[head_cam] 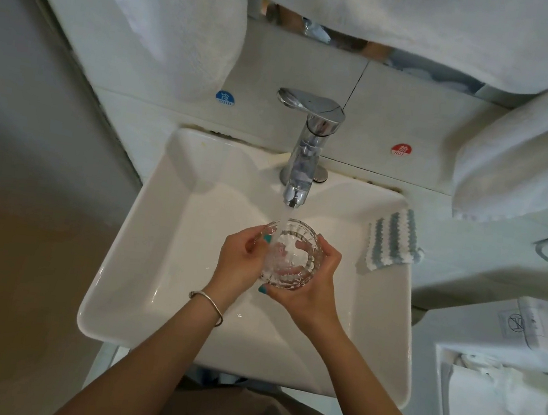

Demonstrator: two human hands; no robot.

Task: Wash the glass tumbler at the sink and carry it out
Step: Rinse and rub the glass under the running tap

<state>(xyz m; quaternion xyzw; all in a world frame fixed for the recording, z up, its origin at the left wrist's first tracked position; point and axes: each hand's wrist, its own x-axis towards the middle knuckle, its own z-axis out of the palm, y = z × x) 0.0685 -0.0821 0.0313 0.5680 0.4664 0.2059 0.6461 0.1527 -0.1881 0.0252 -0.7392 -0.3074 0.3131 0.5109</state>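
Ribbed clear glass tumbler (289,255) (round, water-filled) in curled grip of left hand (240,260) and right hand (313,286).

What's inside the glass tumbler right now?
Water from the tap is streaming into the glass tumbler, churning white inside it. The left hand and right hand grip its sides, hiding part of the wall. Nothing else shows inside.

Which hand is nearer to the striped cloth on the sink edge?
Right. The right hand holds the tumbler just left of the striped cloth; the left hand is beyond the tumbler.
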